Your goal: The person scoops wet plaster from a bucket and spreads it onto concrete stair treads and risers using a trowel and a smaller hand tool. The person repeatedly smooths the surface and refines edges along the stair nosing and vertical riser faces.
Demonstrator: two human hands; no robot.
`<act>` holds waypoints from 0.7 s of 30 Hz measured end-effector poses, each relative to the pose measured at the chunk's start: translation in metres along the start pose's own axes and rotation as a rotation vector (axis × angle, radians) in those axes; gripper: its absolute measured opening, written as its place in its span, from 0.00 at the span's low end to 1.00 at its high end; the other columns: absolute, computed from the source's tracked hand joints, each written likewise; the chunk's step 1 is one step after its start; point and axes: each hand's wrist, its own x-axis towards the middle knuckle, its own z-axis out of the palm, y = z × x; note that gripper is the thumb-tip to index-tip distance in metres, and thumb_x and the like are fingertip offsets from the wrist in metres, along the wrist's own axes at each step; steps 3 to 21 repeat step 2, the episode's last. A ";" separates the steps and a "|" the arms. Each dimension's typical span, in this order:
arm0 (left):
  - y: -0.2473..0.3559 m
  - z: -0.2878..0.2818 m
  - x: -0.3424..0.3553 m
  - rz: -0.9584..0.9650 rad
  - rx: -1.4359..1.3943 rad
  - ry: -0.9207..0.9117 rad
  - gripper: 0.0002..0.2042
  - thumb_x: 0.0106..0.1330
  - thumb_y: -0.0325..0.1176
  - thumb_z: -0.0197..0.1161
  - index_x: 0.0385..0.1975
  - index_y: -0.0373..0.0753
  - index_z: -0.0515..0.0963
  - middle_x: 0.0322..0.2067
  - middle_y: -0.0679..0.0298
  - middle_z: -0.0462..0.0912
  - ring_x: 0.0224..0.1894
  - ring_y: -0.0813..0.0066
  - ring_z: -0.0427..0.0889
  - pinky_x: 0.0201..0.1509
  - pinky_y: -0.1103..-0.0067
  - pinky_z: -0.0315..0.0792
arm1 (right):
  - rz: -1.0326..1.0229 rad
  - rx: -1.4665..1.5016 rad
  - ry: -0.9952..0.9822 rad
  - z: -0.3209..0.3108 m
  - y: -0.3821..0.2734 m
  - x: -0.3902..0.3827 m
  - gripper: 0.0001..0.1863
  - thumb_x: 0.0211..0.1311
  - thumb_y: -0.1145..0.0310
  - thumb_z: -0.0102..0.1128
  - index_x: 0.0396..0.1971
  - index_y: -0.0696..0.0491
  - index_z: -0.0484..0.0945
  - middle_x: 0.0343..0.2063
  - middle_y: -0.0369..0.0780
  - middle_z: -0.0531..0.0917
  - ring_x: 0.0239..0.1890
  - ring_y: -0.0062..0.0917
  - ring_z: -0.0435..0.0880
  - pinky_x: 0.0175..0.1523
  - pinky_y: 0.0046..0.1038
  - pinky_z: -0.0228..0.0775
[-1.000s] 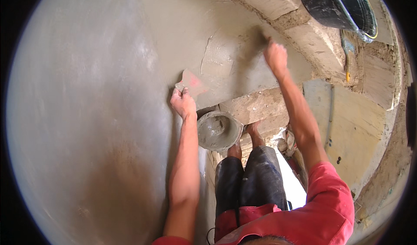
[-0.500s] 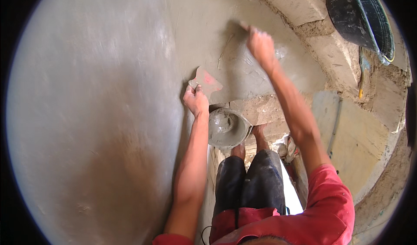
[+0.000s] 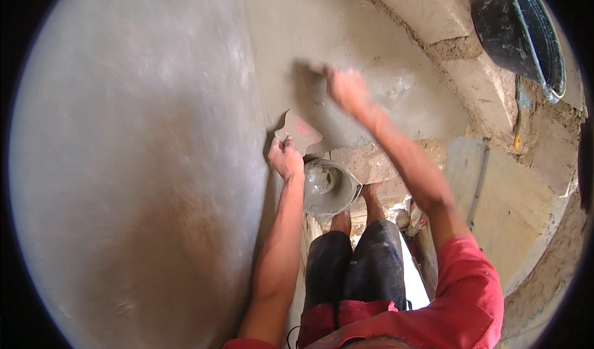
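Note:
My left hand (image 3: 286,159) is closed on the edge of a flat, thin scraper-like plate (image 3: 301,132), grey with smeared mortar and a reddish patch. It is close to the corner where two plastered surfaces meet. My right hand (image 3: 348,90) is closed and blurred by motion over the wet grey plaster (image 3: 396,52), farther off than the plate. Something thin sticks out past its fingers, too smeared to name. Just below the plate stands a round bucket (image 3: 331,205) with wet grey mortar inside, beside my feet.
A smooth grey plastered wall (image 3: 136,89) fills the left side. At the upper right, a black bucket (image 3: 495,27) lies tilted on rough blocks (image 3: 482,89), near a yellow-tipped brush-like tool (image 3: 520,114). A yellowish panel (image 3: 513,207) stands at the right.
My right hand has swept left and nearer across the plaster, toward the plate. My left hand still grips the plate; the whole view has shifted slightly.

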 end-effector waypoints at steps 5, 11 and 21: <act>-0.001 0.002 0.001 -0.027 -0.004 0.014 0.08 0.69 0.26 0.65 0.40 0.26 0.82 0.36 0.49 0.89 0.37 0.65 0.86 0.46 0.67 0.76 | -0.046 -0.037 0.328 -0.011 0.032 0.062 0.20 0.64 0.72 0.58 0.56 0.50 0.78 0.41 0.49 0.88 0.37 0.45 0.89 0.41 0.42 0.83; -0.001 0.002 0.001 -0.027 -0.004 0.014 0.08 0.69 0.26 0.65 0.40 0.26 0.82 0.36 0.49 0.89 0.37 0.65 0.86 0.46 0.67 0.76 | -0.046 -0.037 0.328 -0.011 0.032 0.062 0.20 0.64 0.72 0.58 0.56 0.50 0.78 0.41 0.49 0.88 0.37 0.45 0.89 0.41 0.42 0.83; -0.001 0.002 0.001 -0.027 -0.004 0.014 0.08 0.69 0.26 0.65 0.40 0.26 0.82 0.36 0.49 0.89 0.37 0.65 0.86 0.46 0.67 0.76 | -0.046 -0.037 0.328 -0.011 0.032 0.062 0.20 0.64 0.72 0.58 0.56 0.50 0.78 0.41 0.49 0.88 0.37 0.45 0.89 0.41 0.42 0.83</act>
